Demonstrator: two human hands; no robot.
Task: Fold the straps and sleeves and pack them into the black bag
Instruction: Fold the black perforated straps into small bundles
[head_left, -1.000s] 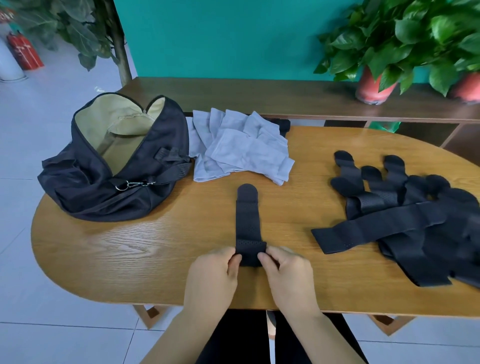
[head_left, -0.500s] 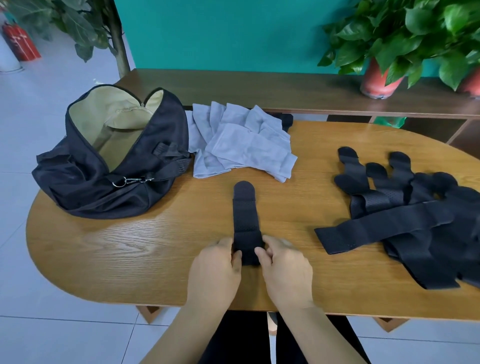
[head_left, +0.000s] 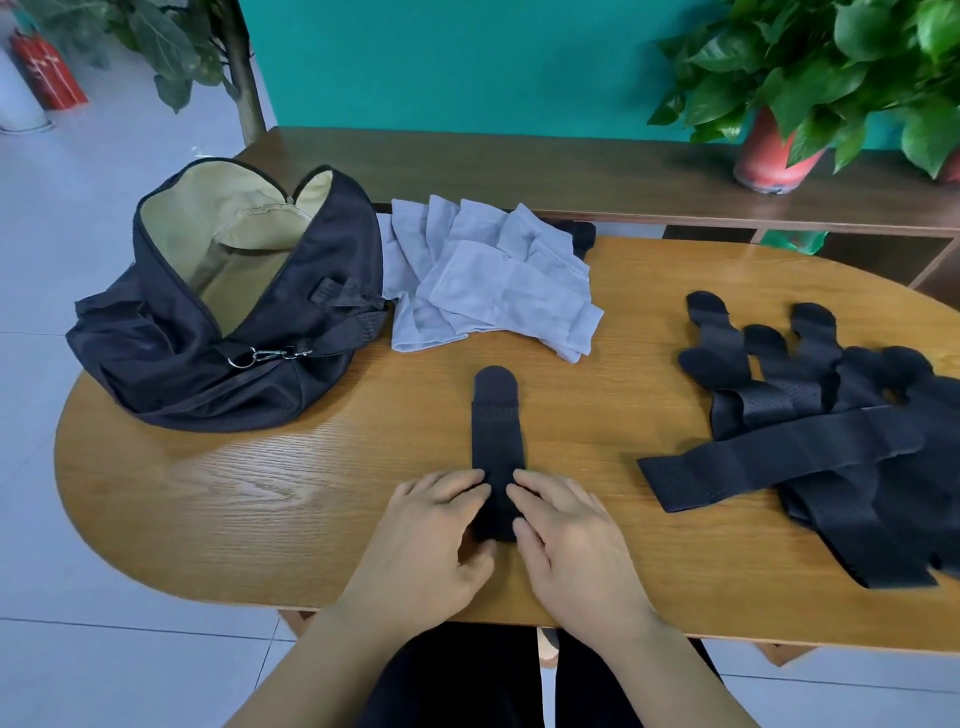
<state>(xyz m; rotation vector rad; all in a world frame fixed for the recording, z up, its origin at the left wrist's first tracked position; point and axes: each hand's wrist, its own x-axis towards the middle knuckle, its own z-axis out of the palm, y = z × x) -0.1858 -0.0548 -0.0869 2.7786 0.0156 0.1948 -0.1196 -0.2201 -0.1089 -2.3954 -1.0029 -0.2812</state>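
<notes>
Black perforated fabric strap pinched at its near end from either side by left hand and right hand, a curled-finger grip with fingertips pressed to its edges. Laid lengthwise on oval wooden table. Beyond that strap and to its left, open black bag with tan lining; straight beyond, pale grey sleeves; to its right, heap of black straps.

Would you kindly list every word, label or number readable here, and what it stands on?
No text can be read.
On the red fire extinguisher, far left, any marking is too blurred to read.
On the black bag, the straps and the grey sleeves, no print shows.
</notes>
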